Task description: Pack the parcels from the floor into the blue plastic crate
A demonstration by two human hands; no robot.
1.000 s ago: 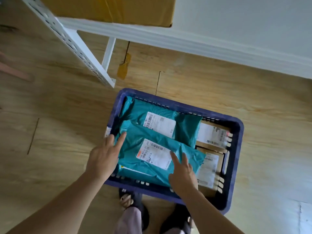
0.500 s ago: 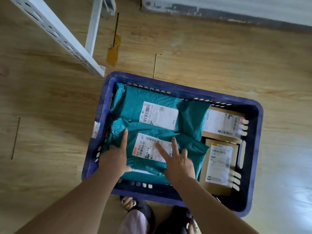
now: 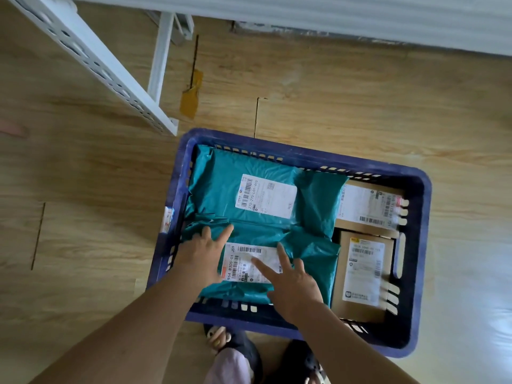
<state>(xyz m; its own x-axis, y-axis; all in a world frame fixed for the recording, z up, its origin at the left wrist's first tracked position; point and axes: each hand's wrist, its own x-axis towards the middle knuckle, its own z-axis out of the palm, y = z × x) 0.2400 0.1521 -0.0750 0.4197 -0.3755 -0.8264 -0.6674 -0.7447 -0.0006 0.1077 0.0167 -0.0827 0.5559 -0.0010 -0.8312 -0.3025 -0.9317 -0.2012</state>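
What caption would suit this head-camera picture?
Left hand and right hand press the near teal parcel into the blue crate beside two cardboard boxes.

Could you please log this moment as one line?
near teal mailer: in blue crate | left hand: open, on it | right hand: open, on it | beside: far teal mailer, far box, near box

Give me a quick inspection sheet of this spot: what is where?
Surface: wooden floor; no loose parcels seen on it.
Job's things: crate holds teal far bag and near bag, with cardboard far box and near box to their right.
Clutter: tape scrap on the floor.
Grippers: left hand and right hand, fingers straight, press the near bag.
Cables: nothing seen.
Surroundings: white shelf frame, wall.
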